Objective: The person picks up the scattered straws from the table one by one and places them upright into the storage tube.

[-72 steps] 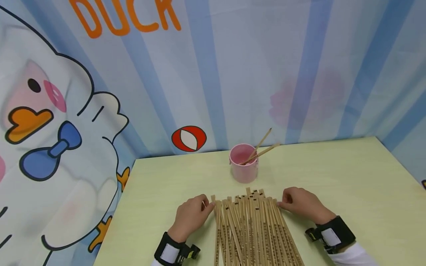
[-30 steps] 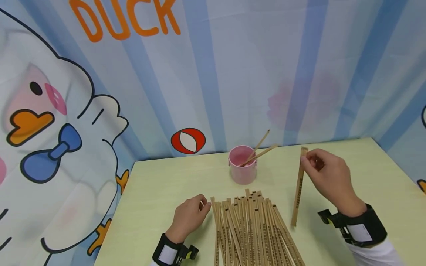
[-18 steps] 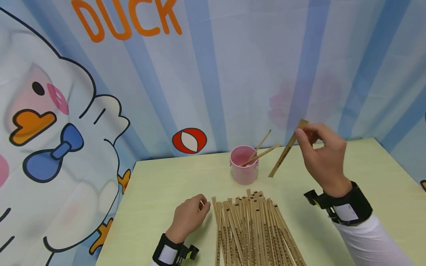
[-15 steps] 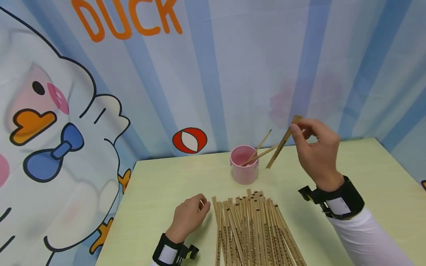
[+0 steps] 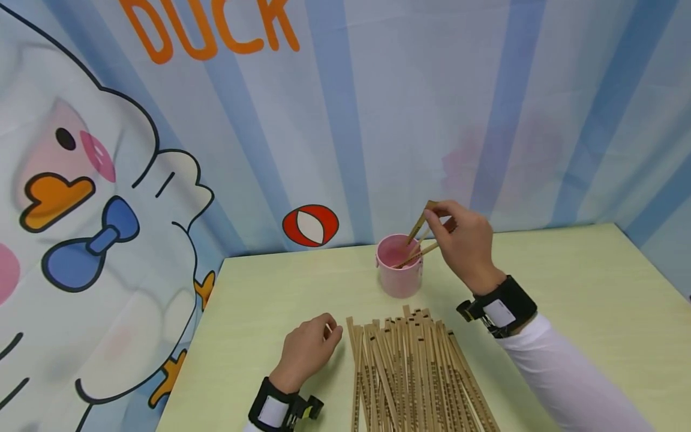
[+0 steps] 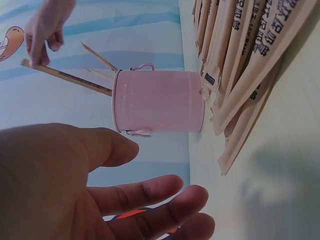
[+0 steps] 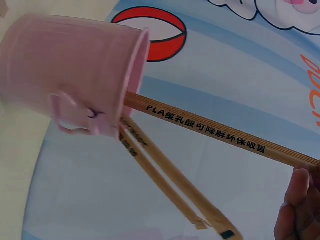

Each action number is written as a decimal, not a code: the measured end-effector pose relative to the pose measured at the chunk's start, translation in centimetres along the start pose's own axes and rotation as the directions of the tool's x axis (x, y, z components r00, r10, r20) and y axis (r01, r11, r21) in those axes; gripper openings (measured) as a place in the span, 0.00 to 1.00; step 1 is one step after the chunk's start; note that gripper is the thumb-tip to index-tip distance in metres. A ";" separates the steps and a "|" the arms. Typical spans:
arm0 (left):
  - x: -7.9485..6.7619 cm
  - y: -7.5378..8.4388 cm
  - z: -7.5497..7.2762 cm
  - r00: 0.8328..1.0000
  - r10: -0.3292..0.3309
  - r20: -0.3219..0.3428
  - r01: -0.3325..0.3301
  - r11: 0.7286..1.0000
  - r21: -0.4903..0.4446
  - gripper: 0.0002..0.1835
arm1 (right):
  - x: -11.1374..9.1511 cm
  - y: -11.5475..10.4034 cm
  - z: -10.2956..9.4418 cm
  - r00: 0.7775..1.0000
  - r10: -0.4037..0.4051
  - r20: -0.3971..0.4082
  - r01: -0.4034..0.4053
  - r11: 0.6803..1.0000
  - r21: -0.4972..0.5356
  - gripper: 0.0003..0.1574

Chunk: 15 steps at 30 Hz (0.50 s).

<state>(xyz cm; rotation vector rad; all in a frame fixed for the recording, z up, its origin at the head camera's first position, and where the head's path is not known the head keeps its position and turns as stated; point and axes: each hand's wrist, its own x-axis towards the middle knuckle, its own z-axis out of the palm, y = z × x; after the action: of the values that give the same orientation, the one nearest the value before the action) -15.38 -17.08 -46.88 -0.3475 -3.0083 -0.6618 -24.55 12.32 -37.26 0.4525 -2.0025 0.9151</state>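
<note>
My right hand [image 5: 464, 243] pinches the upper end of a paper-wrapped straw [image 7: 210, 127] between thumb and finger. The straw's lower end is inside the mouth of a small pink bucket [image 5: 399, 282]; the right wrist view shows dark printing along the wrapper. Two other wrapped straws [image 7: 175, 172] lean out over the rim, their lower ends hidden inside. My left hand [image 5: 306, 351] rests on the table beside the left edge of a heap of wrapped straws [image 5: 415, 378]. In the left wrist view its fingers [image 6: 150, 195] are loosely bent, with nothing between them.
A pale yellow-green table [image 5: 583, 288] carries everything. Behind it hangs a blue striped backdrop [image 5: 410, 120] with a cartoon duck [image 5: 124, 312] at the left. The bucket stands near the table's back edge, just behind the heap.
My right hand took a straw from the heap's right side, lifted it, and carried it up and left to the bucket, where its lower end now enters. My left hand stays nearly still.
</note>
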 end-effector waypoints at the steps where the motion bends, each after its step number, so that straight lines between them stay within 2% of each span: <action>1: 0.0 0.0 0.0 1.000 -0.001 0.002 0.001 1.000 0.001 0.12 | -0.2 0.2 0.4 1.000 0.010 0.017 -0.009 1.000 -0.009 0.13; 10: -0.1 -0.1 0.0 1.000 -0.003 0.006 0.003 1.000 0.004 0.14 | -1.0 1.8 2.6 0.980 0.096 0.172 -0.077 0.990 -0.114 0.16; 15: -0.1 0.0 0.0 1.000 -0.004 0.006 0.004 1.000 0.000 0.14 | -0.9 2.1 2.9 0.976 0.124 0.176 -0.096 0.982 -0.162 0.14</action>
<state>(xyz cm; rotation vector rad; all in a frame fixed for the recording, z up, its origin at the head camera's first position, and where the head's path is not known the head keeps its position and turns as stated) -15.26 -17.14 -46.91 -0.3439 -3.0158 -0.6620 -27.00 11.54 -39.96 0.3539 -2.2693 0.8026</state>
